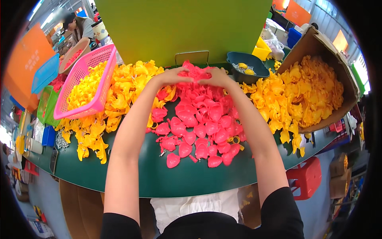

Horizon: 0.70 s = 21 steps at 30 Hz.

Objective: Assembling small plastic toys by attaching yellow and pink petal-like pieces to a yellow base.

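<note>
A heap of pink plastic pieces [195,115], many shaped like small curved shells, spreads down the middle of the green table. At the far end of it, my left hand [175,75] reaches in from the left and my right hand [217,77] from the right. Both have curved fingers cupped around pink pieces, with a raised clump between them. Some fingertips are buried in the pile. Yellow plastic pieces [133,85] are heaped beside my left forearm, and more yellow pieces [270,101] lie beyond my right forearm.
A pink basket [59,109] of yellow parts tilts on the left heap. On the right, a cardboard box [352,99] spills yellow pieces. A dark bowl [258,71] with small metal parts stands behind my right hand, before a yellow-green panel [183,28]. A red stool [312,179] stands below.
</note>
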Motion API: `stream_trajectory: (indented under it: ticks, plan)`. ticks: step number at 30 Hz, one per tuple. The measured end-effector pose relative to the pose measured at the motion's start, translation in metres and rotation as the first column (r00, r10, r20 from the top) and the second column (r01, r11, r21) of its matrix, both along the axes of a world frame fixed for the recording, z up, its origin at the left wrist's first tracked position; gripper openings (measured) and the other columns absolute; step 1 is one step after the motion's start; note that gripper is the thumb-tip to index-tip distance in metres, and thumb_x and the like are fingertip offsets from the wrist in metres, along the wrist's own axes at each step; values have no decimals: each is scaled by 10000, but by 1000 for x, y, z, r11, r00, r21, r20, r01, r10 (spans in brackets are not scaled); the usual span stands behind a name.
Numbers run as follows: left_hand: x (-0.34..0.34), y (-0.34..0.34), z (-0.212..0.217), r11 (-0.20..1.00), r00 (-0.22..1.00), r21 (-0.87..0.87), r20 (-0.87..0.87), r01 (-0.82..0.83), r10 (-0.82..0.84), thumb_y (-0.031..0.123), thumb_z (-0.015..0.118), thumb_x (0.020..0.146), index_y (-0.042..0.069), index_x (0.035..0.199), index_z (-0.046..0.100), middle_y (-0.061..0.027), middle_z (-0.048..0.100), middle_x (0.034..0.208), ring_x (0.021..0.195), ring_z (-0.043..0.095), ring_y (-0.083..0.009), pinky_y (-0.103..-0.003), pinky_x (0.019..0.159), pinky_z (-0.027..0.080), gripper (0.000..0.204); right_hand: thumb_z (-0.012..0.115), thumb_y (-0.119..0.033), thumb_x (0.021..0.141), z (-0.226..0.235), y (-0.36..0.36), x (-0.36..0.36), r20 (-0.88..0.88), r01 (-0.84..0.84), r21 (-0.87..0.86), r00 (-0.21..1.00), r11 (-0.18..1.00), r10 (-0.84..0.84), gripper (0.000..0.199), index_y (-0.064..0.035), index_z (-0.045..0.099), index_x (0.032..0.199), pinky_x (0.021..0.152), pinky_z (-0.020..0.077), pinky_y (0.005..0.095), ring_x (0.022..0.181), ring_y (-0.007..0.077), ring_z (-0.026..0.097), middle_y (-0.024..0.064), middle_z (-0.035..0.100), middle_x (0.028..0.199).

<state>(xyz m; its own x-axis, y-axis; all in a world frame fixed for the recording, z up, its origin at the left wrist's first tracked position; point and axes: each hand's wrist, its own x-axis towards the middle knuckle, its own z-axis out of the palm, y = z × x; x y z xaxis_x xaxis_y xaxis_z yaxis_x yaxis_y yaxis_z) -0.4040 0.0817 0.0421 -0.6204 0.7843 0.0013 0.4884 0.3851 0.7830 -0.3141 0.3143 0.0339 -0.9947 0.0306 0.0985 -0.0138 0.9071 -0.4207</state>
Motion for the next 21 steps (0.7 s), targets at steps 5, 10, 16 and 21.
stream_trajectory:
  ticks: [5,10,16,21]
  plan:
    - [56,-35,41,984,980,4,-95,177,-176,137,667,783,35,1010,654,-71,678,1031,999,620,-184,-309,882,478,249,770,-205,715,27,6,43,-34,-333,-118,943,936,331,359,-46,666,1020,844,497,347,993,292,628,145,669,1038]
    - [85,-80,73,976,976,13,12,216,-216,139,664,803,15,1009,652,-41,661,1013,958,611,-142,-307,894,482,241,748,-113,707,72,23,86,45,-497,-252,851,830,523,316,-46,662,1003,968,449,351,1112,262,583,104,658,1077]
    - [59,-33,44,999,991,17,-125,50,-47,234,699,776,57,1211,592,-111,617,1180,1099,576,-197,-325,948,462,482,842,-395,655,68,6,66,199,-421,-195,867,886,456,939,-95,407,1431,1109,325,353,1344,259,402,140,453,1420]
    - [38,10,11,931,920,-330,-296,154,-257,312,773,689,79,1371,454,-203,556,1272,1201,513,-334,-365,1002,427,788,851,-416,611,33,-24,31,277,-301,-169,899,938,338,944,-69,442,1388,1054,385,346,1246,260,491,167,522,1329]
